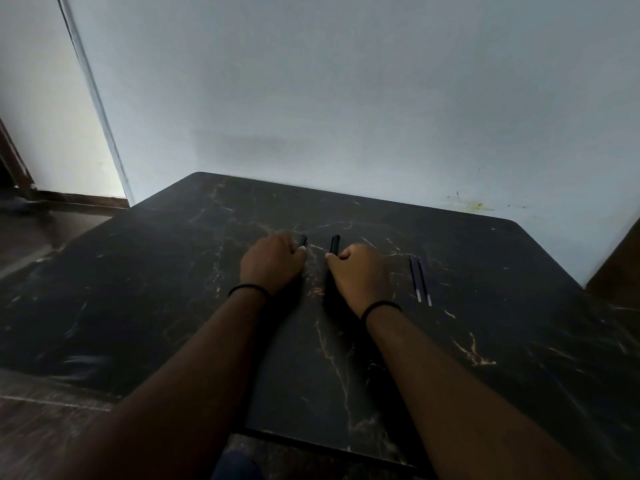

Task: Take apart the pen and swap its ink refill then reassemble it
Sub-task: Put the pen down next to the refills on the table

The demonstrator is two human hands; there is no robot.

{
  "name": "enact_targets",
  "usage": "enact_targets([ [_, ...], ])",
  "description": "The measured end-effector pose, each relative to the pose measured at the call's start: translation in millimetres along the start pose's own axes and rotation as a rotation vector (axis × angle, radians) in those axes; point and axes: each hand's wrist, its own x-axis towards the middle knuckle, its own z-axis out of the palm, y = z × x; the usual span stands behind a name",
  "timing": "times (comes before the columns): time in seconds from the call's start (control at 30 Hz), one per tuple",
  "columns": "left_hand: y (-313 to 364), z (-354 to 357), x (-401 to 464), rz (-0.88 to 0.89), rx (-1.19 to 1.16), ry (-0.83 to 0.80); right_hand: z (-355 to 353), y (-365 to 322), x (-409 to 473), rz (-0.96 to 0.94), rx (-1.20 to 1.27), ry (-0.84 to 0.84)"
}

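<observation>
My left hand [273, 263] was curled into a loose fist on the table [173, 289], fingers wrapped round a short black pen piece [303, 240] whose end poked out just past my knuckles. My right hand [360, 271] was curled the same way beside it, thumb and fingers gripping the longer black barrel [334, 244], which stood up out of the top of the fist, tilted slightly away from me. The two hands were near each other but apart, with a strip of bare marble between them, and the two pen parts did not touch. How much of each part was hidden inside my fists I could not tell

Each wrist had a thin black band: one on the left [248, 289], one on the right [380, 306]. To the right of my right hand, close but clear of it, two thin blue refills [419, 280] lay side by side flat on the table, nearly parallel, pale tips pointing back toward me

The table was dark marble with light veins, its far edge against a pale wall [346, 98]. Beyond my left hand, well off, dark floor [41, 237] showed past the table's corner
</observation>
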Motion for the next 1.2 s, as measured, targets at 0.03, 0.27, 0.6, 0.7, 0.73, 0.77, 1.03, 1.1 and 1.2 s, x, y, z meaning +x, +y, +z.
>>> enact_targets([
  [0.03,-1.0,0.6,0.6,-0.009,-0.009,0.001,2.4,-2.7,2.5,-0.001,-0.023,-0.010],
  [0.27,-5.2,3.5,3.1,-0.026,-0.045,0.015,16.1,-8.2,9.8,-0.044,-0.193,0.017],
  [0.6,-4.4,5.4,4.6,-0.022,-0.040,0.013,18.0,-12.7,10.7,-0.027,-0.279,0.063],
  [0.7,-4.5,5.0,5.8,-0.025,-0.031,0.010,18.8,-14.8,11.4,-0.014,-0.296,0.069],
  [0.73,-4.4,5.1,6.2,-0.026,-0.026,0.007,19.0,-15.1,11.6,-0.013,-0.294,0.073],
  [0.77,-4.9,4.9,6.5,-0.025,-0.022,0.005,19.3,-15.5,11.5,-0.014,-0.291,0.078],
  [1.03,-5.2,6.0,7.7,-0.023,-0.013,0.005,19.4,-14.1,9.7,0.034,-0.200,0.108],
  [1.1,-5.1,5.7,6.9,-0.029,-0.030,0.016,17.2,-13.0,9.0,0.065,-0.133,0.123],
  [1.2,-4.2,5.2,4.7,-0.051,-0.060,0.063,10.8,-6.0,3.5,0.058,-0.014,0.140],
])
